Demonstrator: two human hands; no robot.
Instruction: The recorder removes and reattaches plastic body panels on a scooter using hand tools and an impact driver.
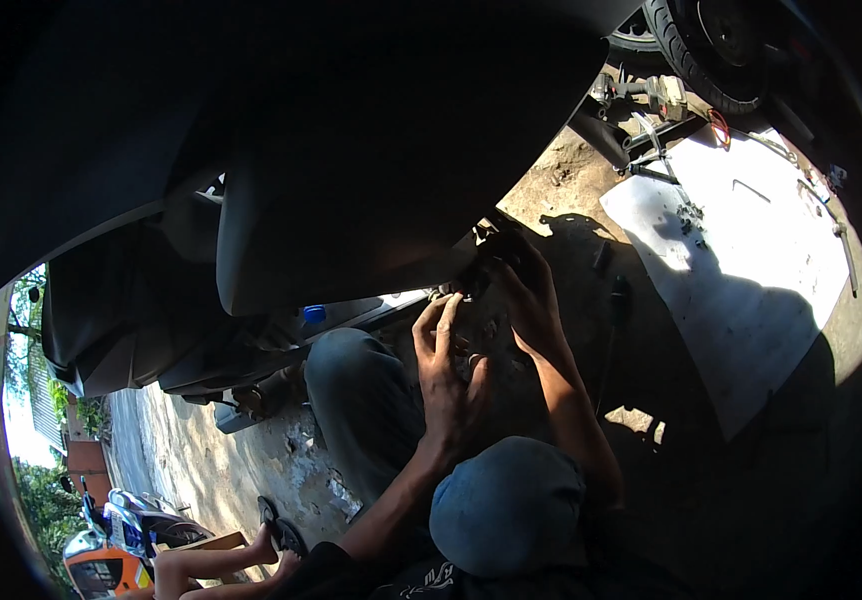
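Observation:
Above my hands hangs a large dark panel (281, 240) of a motorbike-like vehicle. My left hand (443, 385) reaches up to its lower edge, index and middle fingers stretched and the thumb apart. Its fingertips touch or nearly touch small parts in shadow there. A ring shows on one of its fingers. Just right of it, my right hand (521, 295) is raised to the panel's corner, beside a dark part (491, 250) with a small bright spot. Deep shade covers the right fingers, so their grip is hidden. My denim-covered knees (361, 375) are bent below.
At right a white sheet (721, 270) lies on the ground with small dark pieces and thin tools on it. A cordless power tool (663, 95) lies near a tyre (696, 60). Lower left are another person's leg (211, 563), a sandal (281, 525) and an orange-and-white object (101, 565).

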